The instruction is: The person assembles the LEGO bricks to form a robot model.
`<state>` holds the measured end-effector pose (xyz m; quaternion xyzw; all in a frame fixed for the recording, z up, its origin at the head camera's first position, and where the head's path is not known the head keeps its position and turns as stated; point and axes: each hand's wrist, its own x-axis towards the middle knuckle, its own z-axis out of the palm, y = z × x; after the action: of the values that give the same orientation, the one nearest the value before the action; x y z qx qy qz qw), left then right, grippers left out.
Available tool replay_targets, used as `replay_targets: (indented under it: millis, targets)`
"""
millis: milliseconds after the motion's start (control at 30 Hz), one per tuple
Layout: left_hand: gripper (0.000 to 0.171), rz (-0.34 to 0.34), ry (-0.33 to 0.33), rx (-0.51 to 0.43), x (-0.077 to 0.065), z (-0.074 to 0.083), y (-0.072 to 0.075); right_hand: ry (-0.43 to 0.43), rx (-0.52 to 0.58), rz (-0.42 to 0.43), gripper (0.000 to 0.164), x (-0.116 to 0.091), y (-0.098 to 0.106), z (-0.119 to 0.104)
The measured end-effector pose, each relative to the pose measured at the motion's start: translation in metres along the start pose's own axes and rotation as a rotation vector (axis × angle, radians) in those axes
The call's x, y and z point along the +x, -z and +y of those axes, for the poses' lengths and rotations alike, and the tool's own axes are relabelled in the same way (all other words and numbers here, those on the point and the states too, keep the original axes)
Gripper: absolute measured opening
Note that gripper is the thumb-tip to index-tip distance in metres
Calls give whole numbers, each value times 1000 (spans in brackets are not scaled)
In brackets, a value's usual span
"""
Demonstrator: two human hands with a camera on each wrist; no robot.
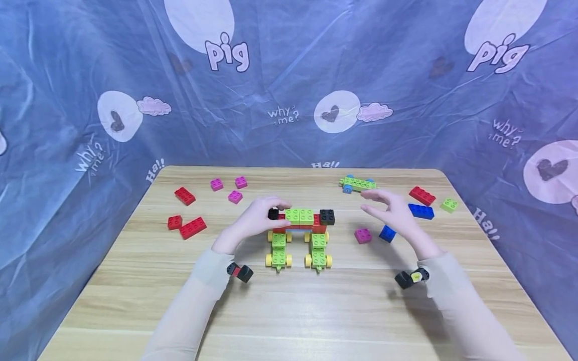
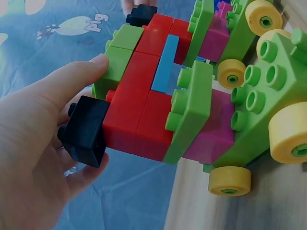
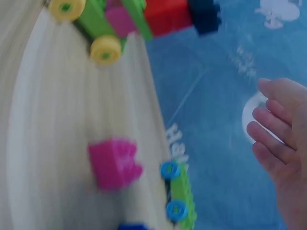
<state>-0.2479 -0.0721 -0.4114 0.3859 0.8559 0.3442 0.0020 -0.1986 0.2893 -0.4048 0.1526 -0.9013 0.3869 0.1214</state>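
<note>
A toy-brick build stands mid-table on two green wheeled bases with yellow wheels. Its body is red, topped by light-green bricks, with a black brick at the right end and another black brick at the left end. My left hand holds that left end, its thumb against a light-green brick and its other fingers curled behind the black one, partly hidden. Over the table's right side, my right hand is apart from the build, fingers extended, holding nothing. A magenta brick and a blue brick lie below it.
Behind the right hand sits a green wheeled base with blue wheels. A long blue brick, red brick and green brick lie far right. Several red and magenta bricks are scattered left. A blue printed cloth hangs behind.
</note>
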Motion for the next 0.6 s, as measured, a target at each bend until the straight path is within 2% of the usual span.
replay_targets:
  millis: [267,500,600]
  targets:
    - [44,9,-10,-7,-2,-1,0,-15,-65,-21,35,-17,14,37]
    - [45,2,5,-24,-2,-3,0,-83,-84,-127,43,-31,23,62]
    - [45,-2,15,-29,-3,-3,1,-71,-99,-156,45,-34,26,70]
